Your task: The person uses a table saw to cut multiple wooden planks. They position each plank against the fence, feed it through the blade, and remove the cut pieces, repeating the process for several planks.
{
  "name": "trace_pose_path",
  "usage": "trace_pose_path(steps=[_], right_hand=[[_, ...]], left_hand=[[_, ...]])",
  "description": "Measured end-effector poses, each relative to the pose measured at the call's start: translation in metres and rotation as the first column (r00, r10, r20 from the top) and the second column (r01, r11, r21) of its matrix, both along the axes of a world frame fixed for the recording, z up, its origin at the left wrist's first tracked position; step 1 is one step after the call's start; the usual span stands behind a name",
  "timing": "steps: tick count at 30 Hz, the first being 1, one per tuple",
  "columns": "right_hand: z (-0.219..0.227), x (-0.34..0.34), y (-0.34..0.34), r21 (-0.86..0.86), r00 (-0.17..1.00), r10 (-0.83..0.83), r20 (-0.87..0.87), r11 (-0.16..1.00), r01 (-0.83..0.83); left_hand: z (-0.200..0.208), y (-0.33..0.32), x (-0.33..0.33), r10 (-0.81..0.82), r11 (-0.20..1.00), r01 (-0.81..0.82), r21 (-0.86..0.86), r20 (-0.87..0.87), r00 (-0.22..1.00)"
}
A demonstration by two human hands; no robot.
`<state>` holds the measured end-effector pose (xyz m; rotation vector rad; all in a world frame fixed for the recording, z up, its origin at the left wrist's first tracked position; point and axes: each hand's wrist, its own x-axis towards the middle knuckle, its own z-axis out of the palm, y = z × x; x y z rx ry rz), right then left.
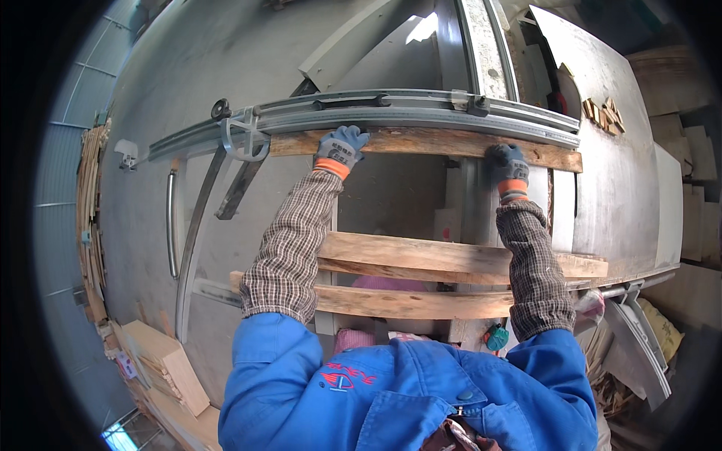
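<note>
A long, rough-edged wooden board (429, 141) lies crosswise along the near side of a metal fence rail (421, 114). My left hand (342, 149), in a grey-blue glove with an orange cuff, grips the board left of its middle. Toward the board's right end, my right hand (509, 164) is closed on it, in a matching glove. The fingertips of both hands are partly hidden. Closer to my body, two more boards, an upper one (429, 257) and a lower one (414, 301), run crosswise beneath my forearms.
Small wood offcuts (604, 116) lie on the metal table (613, 188) at the right. A curved metal bracket (243, 139) stands at the rail's left part. Stacked wood strips (92, 218) line the left wall, and a wooden block (169, 364) sits at lower left.
</note>
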<state>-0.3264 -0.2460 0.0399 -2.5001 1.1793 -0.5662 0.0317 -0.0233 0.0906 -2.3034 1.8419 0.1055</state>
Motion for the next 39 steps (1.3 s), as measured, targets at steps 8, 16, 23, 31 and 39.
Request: trace_pose_path(steps=[8, 16, 23, 31, 39], right_hand=[[-0.028, -0.009, 0.006, 0.203, 0.938, 0.014, 0.346, 0.975, -0.089], [-0.012, -0.084, -0.024, 0.704, 0.673, -0.700, 0.240, 0.602, 0.376], [-0.026, -0.087, -0.061, 0.924, 0.403, -0.879, 0.255, 0.344, 0.165], [-0.011, -0.074, -0.050, 0.874, 0.583, -0.801, 0.138, 0.376, 0.309], [-0.009, -0.073, -0.043, 0.928, 0.532, -0.817, 0.223, 0.345, 0.140]], left_hand=[[-0.006, -0.001, 0.009, -0.019, 0.999, 0.021, -0.035, 0.059, 0.998], [-0.021, 0.004, 0.017, 0.012, 0.999, -0.010, -0.048, 0.038, 0.999], [-0.018, -0.024, 0.005, 0.032, 0.998, -0.027, -0.059, 0.081, 0.996], [-0.029, -0.091, -0.078, -0.243, 0.868, 0.258, -0.424, 0.091, 0.966], [-0.017, -0.095, -0.094, -0.168, 0.927, 0.173, -0.334, 0.044, 0.985]])
